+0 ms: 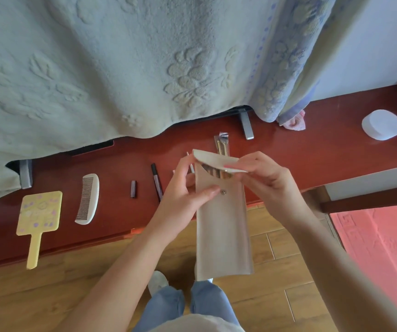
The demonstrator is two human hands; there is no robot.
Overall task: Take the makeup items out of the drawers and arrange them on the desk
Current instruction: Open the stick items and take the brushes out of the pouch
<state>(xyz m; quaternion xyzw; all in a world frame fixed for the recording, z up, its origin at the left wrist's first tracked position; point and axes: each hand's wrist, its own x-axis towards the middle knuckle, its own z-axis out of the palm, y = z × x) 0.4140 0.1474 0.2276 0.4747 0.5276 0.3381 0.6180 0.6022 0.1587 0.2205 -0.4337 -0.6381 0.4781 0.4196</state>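
Both hands hold a flat pouch (222,224) upright over the worktop (300,149) edge, its flap lifted.

The left hand (183,192) closes its grip on the pouch's side near the snap; the right hand (264,178) pinches the flap open – slim handles show inside. The pouch looks light and soft, likely to sag, so it is best held near the mouth. On the worktop lie a mirror (38,212), comb (88,198) and pen (156,182) – well apart.

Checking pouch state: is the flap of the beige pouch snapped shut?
No, the right hand lifts the beige pouch flap open, brush handles showing inside.
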